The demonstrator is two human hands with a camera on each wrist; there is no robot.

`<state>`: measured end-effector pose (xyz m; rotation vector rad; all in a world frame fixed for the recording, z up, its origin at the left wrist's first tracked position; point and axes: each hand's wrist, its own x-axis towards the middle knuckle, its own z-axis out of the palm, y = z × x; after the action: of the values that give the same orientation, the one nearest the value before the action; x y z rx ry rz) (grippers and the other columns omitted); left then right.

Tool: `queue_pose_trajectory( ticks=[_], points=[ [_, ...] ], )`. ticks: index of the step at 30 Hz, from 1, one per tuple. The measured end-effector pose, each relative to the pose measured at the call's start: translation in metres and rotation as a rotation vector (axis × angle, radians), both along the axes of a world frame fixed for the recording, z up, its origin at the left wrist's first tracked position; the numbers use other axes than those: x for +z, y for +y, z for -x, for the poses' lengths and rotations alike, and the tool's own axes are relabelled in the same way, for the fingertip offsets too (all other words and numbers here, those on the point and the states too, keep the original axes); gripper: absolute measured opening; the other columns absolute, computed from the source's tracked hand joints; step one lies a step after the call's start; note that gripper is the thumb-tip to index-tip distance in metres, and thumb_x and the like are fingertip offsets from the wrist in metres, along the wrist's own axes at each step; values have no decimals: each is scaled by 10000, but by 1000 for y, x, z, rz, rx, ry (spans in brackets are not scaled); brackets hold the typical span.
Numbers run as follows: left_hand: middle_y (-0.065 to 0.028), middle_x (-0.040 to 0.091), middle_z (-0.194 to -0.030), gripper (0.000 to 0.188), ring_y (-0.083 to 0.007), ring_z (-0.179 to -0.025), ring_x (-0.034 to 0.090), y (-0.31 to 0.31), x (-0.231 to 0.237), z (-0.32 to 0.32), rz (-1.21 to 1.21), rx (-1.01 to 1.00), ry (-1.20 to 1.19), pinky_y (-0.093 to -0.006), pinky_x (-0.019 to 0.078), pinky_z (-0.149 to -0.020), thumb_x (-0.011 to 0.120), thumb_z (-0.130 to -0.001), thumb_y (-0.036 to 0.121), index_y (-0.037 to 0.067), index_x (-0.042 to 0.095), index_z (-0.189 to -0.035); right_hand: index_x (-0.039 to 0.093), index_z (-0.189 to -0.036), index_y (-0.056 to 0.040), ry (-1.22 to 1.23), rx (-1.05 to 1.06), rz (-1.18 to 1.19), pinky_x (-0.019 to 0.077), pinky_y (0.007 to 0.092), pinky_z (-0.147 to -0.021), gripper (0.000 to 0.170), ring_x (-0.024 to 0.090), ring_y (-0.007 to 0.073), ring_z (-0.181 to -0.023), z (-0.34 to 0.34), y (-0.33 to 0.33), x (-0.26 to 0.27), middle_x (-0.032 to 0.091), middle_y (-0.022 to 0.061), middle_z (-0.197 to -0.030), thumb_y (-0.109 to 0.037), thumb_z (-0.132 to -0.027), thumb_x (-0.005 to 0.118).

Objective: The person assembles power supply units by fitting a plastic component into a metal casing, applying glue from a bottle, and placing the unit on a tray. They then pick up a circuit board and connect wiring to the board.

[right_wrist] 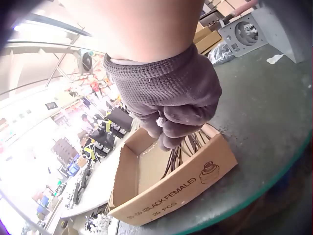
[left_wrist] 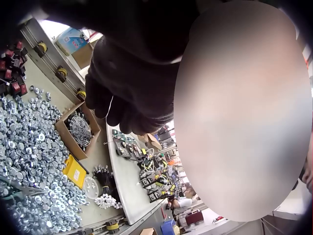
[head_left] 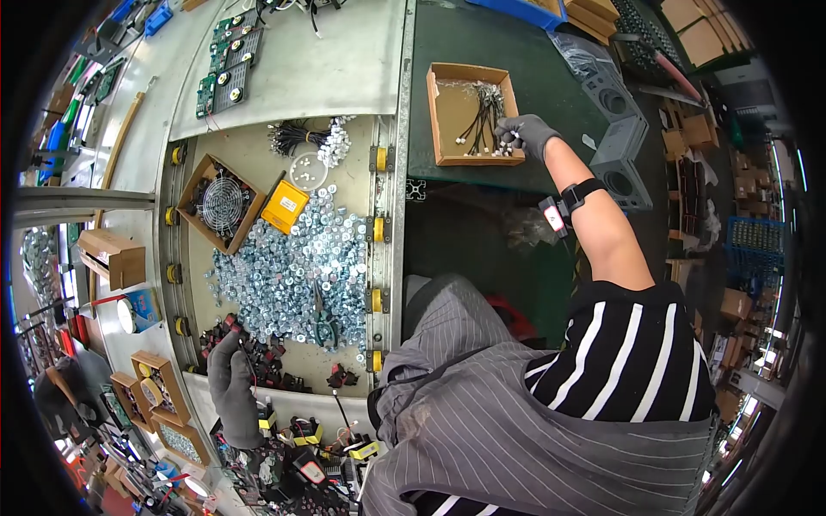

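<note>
My gloved right hand (head_left: 527,135) is over the near right corner of a shallow cardboard box (head_left: 443,159). Its fingers curl round a thin cable, whose white connector (right_wrist: 160,121) shows between them. Dark cables with white ends (head_left: 488,107) lie in the box below. On the other side, my gloved left hand (head_left: 232,391) pinches a small black and red switch (head_left: 231,322) at its fingertips, above a pile of similar switches (head_left: 268,361). Curled fingers of that hand fill the upper left wrist view, with a thin pale strand across them; the switch is hidden there.
Many shiny metal caps (head_left: 292,258) cover the tray, with pliers (head_left: 323,318) on them. Around them are a yellow box (head_left: 284,206), a carton with a fan guard (head_left: 222,205) and a tied cable bundle (head_left: 301,136). Grey housings (head_left: 618,155) stand at the right table edge.
</note>
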<state>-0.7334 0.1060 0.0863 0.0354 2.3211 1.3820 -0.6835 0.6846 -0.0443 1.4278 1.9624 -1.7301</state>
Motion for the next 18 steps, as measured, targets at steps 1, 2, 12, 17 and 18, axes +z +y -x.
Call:
queue_pose_trajectory(
  ticks=[1,2,12,17,18],
  points=[
    [-76,569,-1175,301,-154,-1095,510,2,-2,0,-23,2,6,-291,366,-987,486,-959,137,-7,545,-1216,654,-834,-22,-4,-20,29,314,184,-425,224,456,42,-482,0,0,2,585,-5,-649,-214,-908,565],
    [-76,569,-1175,301,-154,-1095,510,2,-4,0,-22,3,5,-291,366,-987,486,-959,137,-7,545,-1216,652,-829,-27,-8,-40,58,313,185,-421,242,447,41,-477,0,0,2,570,-15,-639,-233,-916,556],
    [-62,550,-1158,293,-140,-1062,513,6,-6,0,-39,-18,-48,-278,387,-944,476,-964,135,-9,538,-1212,650,-823,-71,215,-306,-55,282,187,-409,265,372,31,-455,-15,-23,8,461,-66,-590,-285,-928,535],
    [-55,572,-1139,291,-142,-1065,526,6,-8,1,-28,-55,15,-278,388,-948,468,-968,135,1,549,-1213,659,-822,-42,362,-62,-732,414,269,-570,329,493,102,-587,-28,-26,-17,578,-28,-671,-330,-923,536],
    [-55,572,-1139,291,-142,-1065,526,8,-7,-1,-24,-52,9,-278,388,-948,468,-968,135,1,549,-1213,659,-823,-34,388,48,-969,428,283,-604,336,506,112,-616,-33,-29,-18,596,-22,-688,-333,-920,540]
  ],
)
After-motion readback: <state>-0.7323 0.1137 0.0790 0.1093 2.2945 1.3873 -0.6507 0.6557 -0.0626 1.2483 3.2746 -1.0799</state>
